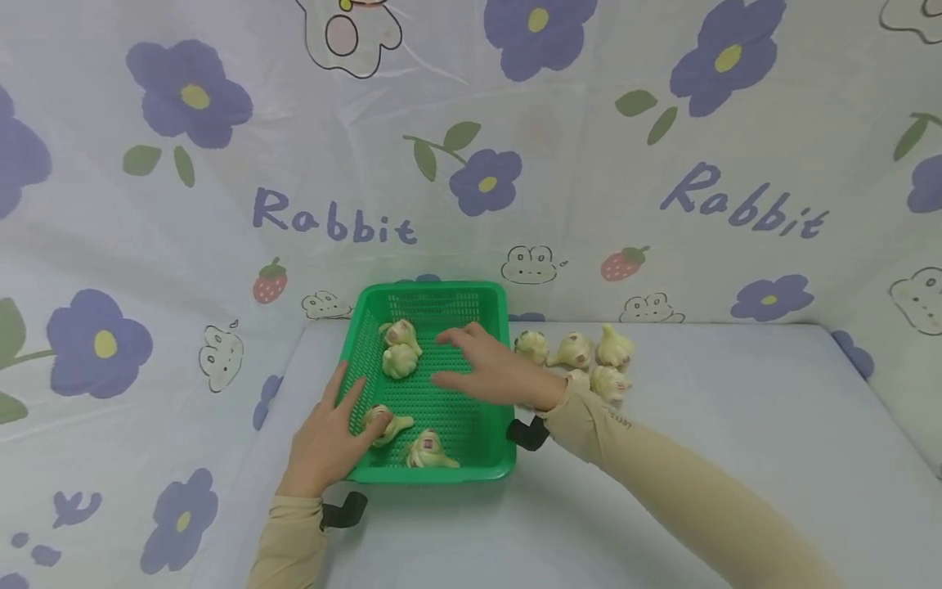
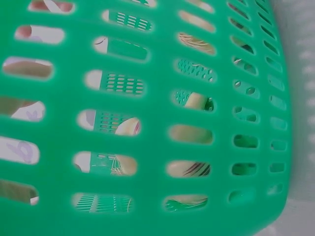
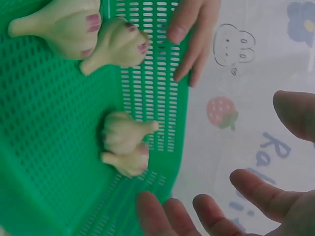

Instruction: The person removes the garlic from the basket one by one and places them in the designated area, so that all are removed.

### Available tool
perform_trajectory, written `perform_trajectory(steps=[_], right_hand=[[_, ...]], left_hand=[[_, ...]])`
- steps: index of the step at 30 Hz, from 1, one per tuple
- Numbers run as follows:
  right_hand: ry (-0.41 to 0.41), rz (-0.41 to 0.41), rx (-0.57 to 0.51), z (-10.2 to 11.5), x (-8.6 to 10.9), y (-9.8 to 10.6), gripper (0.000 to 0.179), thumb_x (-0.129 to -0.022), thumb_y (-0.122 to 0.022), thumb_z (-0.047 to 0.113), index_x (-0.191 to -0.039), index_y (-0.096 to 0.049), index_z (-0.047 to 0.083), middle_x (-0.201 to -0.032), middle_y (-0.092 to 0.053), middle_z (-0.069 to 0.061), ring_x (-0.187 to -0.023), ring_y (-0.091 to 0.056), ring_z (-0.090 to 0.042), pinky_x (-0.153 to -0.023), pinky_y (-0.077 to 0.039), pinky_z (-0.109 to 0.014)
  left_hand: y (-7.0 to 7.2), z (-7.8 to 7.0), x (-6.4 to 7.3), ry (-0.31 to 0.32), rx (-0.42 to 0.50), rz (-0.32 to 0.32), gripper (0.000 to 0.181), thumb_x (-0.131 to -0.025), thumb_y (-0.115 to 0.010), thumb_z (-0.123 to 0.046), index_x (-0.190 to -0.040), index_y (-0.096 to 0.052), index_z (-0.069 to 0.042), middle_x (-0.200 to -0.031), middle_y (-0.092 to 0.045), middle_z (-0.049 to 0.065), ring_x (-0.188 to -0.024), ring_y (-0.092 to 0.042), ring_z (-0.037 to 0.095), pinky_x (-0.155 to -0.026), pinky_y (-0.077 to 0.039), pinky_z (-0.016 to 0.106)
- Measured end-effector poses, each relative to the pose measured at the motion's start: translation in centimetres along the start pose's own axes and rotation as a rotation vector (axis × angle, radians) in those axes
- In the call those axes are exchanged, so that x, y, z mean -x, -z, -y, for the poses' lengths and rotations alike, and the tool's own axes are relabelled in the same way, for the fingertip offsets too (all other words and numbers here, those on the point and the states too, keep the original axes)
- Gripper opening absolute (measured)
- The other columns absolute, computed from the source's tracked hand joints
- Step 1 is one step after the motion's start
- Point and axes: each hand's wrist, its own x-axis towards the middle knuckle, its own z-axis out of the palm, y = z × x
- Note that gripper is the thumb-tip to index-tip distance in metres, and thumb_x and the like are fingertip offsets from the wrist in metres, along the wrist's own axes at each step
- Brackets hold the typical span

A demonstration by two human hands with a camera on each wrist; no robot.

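Observation:
A green plastic basket (image 1: 508, 327) with slotted walls stands on the table, garlic bulbs inside it. Two garlic bulbs (image 1: 400, 360) lie together toward its far left. Nearer the front are a garlic bulb (image 1: 397, 424) by the left wall and another garlic bulb (image 1: 428, 451) at the front wall. My left hand (image 1: 327, 442) rests at the basket's left rim, fingers extended, its thumb over the nearest bulb. Over the basket's right half hovers my right hand (image 1: 493, 368), fingers spread and holding nothing. The left wrist view is filled by the basket's outer wall (image 2: 157, 103).
Right of the basket, several loose garlic bulbs (image 1: 574, 350) lie in a cluster, partly behind my right forearm. A white table (image 1: 706, 409) extends to the right. A printed curtain (image 1: 574, 164) with flowers and rabbits hangs behind and to the left.

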Motion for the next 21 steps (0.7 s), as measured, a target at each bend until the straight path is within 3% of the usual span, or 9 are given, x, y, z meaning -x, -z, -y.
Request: perform_trajectory(steps=[10,16,21], right_hand=[[-0.078,0.122,0.080,0.4,-2.1,-3.9,0.067,-0.104,-0.060,0.047,-0.157,-0.042,0.011,-0.150,-0.038,-0.025,-0.128,-0.047,-0.036,-0.098,-0.049,-0.050],[-0.156,0.151,0.151,0.7,-2.8,-6.0,0.072,-0.101,-0.062,0.053,-0.156,-0.041,0.011,-0.148,-0.037,-0.024,-0.130,-0.044,-0.039,-0.100,-0.050,-0.052],[-0.199,0.214,0.123,0.7,-3.3,-6.7,0.070,-0.102,-0.061,0.053,-0.153,-0.042,0.009,-0.151,-0.035,-0.027,-0.135,-0.043,-0.042,-0.104,-0.049,-0.053]], left_hand=[[0.0,-0.1,0.0,0.000,-0.011,-0.007,0.083,-0.101,-0.052,-0.066,-0.162,-0.039,-0.011,-0.176,-0.009,0.012,-0.143,-0.046,0.051,-0.097,-0.053,0.065],[0.0,0.0,0.0,-0.002,-0.011,-0.004,0.083,-0.102,-0.051,-0.066,-0.163,-0.038,-0.011,-0.176,-0.009,0.012,-0.143,-0.045,0.051,-0.098,-0.052,0.066],[-0.2,0.0,-0.1,-0.005,-0.011,-0.014,0.083,-0.101,-0.052,-0.066,-0.162,-0.039,-0.011,-0.176,-0.010,0.012,-0.143,-0.047,0.051,-0.098,-0.052,0.066]])
